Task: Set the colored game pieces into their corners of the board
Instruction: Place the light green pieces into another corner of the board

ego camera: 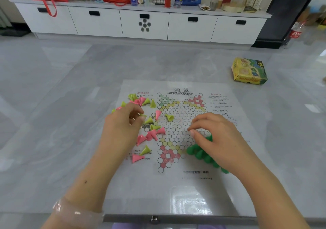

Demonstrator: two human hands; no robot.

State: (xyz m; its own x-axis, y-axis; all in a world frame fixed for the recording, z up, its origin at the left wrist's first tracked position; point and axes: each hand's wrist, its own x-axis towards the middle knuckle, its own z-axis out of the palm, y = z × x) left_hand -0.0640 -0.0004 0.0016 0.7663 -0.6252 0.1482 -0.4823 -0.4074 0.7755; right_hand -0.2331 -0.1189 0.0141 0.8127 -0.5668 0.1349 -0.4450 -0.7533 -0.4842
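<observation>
Presently: green pieces (202,153) cornered, pink (141,139) and yellow (169,117) loose; left hand (123,123) curled, grip unclear; right hand (217,135) empty, relaxed.

The grey marble-look tabletop (70,91) is glossy and smooth, mirroring light. Under both hands lies a thin printed paper game board (180,123) beneath a shiny clear film. Beside the left hand (121,123), the pink and lime cone-shaped pieces (151,133) look like smooth moulded plastic; under the right hand (217,139), the dark green plastic pieces (197,152) look matt. Beyond it sits a worn printed yellow cardboard box (249,72).
</observation>
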